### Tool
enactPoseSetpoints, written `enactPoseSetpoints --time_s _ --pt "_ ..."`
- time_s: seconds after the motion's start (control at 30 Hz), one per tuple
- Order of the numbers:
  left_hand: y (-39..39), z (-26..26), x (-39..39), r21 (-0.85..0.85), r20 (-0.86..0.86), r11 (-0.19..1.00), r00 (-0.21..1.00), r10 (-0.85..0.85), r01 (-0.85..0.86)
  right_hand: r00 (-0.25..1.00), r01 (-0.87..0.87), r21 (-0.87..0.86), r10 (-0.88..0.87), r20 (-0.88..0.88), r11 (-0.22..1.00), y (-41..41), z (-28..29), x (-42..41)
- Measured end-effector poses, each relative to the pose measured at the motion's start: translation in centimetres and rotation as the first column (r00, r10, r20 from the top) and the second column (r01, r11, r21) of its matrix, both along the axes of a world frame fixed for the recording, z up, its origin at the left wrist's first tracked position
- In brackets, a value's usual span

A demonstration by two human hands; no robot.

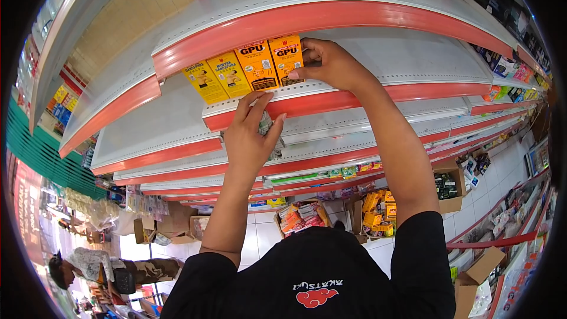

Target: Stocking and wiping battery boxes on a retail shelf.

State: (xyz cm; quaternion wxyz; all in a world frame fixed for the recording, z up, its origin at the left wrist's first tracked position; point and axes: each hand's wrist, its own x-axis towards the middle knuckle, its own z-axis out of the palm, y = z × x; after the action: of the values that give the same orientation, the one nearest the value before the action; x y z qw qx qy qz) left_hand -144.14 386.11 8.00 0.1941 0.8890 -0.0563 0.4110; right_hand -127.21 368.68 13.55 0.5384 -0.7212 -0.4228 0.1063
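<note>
Two orange GPU massage-oil boxes (257,66) and two yellow Minyak Gandapura boxes (229,75) stand side by side on a metal shelf with a red front strip. My right hand (323,64) is at the right end of the row, its thumb on the front of the rightmost GPU box (285,60) and its fingers at that box's side. My left hand (254,130) touches the shelf edge below the boxes with its fingertips, fingers apart. Behind and beneath it, a checked cloth (267,126) partly shows.
Red-edged shelves (310,20) run above and below the row. On the floor stand a carton of orange boxes (376,212), a carton of colourful packets (303,217) and a carton of dark packs (447,184). Another person (93,270) is at the lower left.
</note>
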Motion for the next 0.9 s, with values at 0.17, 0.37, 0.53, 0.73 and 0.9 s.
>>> enactPoseSetpoints --time_s 0.17,0.37,0.53,0.73,0.9 --pt "-0.09 -0.11 -0.04 0.067 -0.027 0.997 0.998 0.052 -0.050 0.999 0.032 -0.042 -0.031 0.029 0.999 0.22 0.19 -0.07" --pt "-0.16 -0.11 -0.04 0.068 -0.038 0.996 0.997 0.062 -0.059 0.999 0.018 0.020 -0.018 0.032 1.000 0.22 0.10 -0.38" --pt "-0.03 -0.40 0.10 0.076 -0.028 0.996 0.998 0.056 -0.054 0.999 0.038 -0.004 -0.038 0.038 0.999 0.30 -0.32 0.13" --pt "0.06 -0.21 -0.09 0.070 -0.044 0.996 0.997 0.064 -0.060 0.999 0.039 -0.016 -0.038 0.023 0.999 0.42 -0.19 0.06" --pt "-0.02 -0.12 -0.10 0.045 -0.075 0.997 0.995 0.067 -0.064 1.000 0.026 -0.015 -0.026 0.014 1.000 0.49 -0.37 0.46"
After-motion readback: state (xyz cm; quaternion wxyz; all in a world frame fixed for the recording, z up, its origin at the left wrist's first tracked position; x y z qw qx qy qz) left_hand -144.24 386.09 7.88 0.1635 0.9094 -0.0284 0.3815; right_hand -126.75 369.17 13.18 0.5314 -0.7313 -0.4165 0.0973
